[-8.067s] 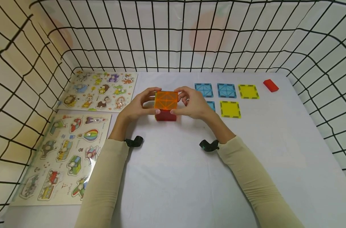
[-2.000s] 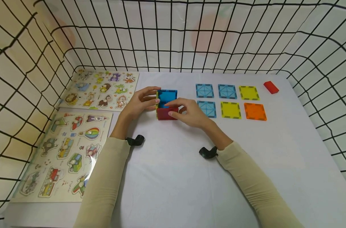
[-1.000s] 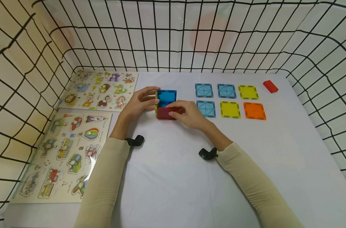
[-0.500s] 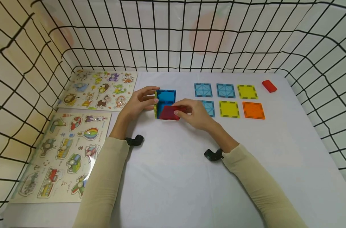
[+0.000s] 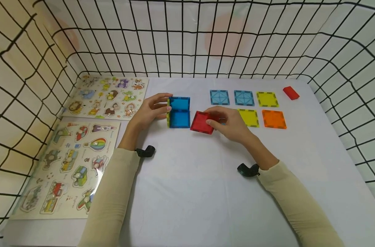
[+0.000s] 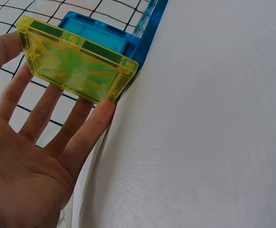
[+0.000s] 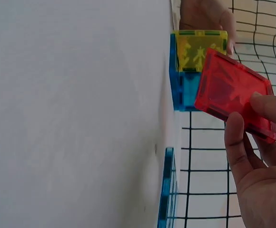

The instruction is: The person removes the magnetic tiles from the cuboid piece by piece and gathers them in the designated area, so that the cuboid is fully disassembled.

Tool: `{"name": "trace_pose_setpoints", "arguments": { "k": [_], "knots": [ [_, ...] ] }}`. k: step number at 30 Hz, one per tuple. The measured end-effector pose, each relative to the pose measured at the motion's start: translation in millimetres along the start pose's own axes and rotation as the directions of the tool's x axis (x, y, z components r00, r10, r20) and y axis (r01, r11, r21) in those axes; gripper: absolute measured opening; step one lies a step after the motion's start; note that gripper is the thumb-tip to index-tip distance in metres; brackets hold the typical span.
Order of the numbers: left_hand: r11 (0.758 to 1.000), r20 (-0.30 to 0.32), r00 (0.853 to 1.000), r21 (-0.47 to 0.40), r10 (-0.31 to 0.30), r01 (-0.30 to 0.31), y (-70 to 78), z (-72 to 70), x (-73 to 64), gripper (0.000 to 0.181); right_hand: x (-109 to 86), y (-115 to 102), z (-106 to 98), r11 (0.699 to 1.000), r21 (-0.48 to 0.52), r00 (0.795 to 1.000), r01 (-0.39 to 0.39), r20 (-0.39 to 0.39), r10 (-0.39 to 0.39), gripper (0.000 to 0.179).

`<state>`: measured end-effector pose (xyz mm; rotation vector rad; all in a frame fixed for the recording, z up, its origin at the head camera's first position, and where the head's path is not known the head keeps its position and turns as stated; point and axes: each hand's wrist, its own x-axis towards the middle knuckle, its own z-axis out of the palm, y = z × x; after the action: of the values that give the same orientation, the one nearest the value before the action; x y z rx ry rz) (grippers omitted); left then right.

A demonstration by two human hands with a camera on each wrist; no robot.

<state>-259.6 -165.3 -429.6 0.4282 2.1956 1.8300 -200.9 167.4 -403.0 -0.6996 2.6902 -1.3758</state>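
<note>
On the vehicle board (image 5: 59, 173) by the left edge of the table (image 5: 187, 199), print (image 5: 75, 202) beside the plane (image 5: 84, 200) reads "Fighter"; other captions (image 5: 111, 136) are illegibly small.

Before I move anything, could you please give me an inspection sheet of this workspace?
Surface: white cover, lightly creased.
Job's things: blue base tile, upright blue tile behind it, yellow wall tile at the person's left; red tile held apart from these.
Clutter: to the right, loose blue tiles, loose yellow tiles, orange tile, red block; to the left, two puzzle boards.
Hands: left hand touches the yellow wall tile; right hand pinches the red tile, partly hiding a loose blue tile.
Cables: nothing seen.
Surroundings: black wire mesh along the back and both sides.
</note>
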Motion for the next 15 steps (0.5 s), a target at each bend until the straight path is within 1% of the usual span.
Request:
{"name": "trace_pose_setpoints", "arguments": {
  "k": [6, 9, 12, 15],
  "knots": [
    [1.0, 0.006, 1.0, -0.011, 0.012, -0.011, 0.1, -1.3, -1.4, 0.053, -9.9, 9, -11, 0.998, -0.06, 1.0, -0.03, -0.006, 0.03, 0.032],
    [1.0, 0.009, 1.0, -0.014, 0.016, -0.016, -0.5, -1.3, -1.8, 0.053, -14.8, 15, -15, 0.997, -0.077, 1.0, -0.029, -0.002, 0.029, 0.031],
    [1.0, 0.009, 1.0, -0.011, 0.02, -0.02, -1.1, -1.1, -1.3, 0.053, -19.6, 21, -19, 0.995, -0.09, 0.999, -0.034, 0.013, 0.036, 0.03],
    [1.0, 0.009, 1.0, -0.008, 0.015, -0.015, -1.0, -0.7, -1.0, 0.053, -23.0, 26, -26, 0.994, -0.104, 0.998, -0.039, 0.046, 0.044, 0.029]
  ]
}}
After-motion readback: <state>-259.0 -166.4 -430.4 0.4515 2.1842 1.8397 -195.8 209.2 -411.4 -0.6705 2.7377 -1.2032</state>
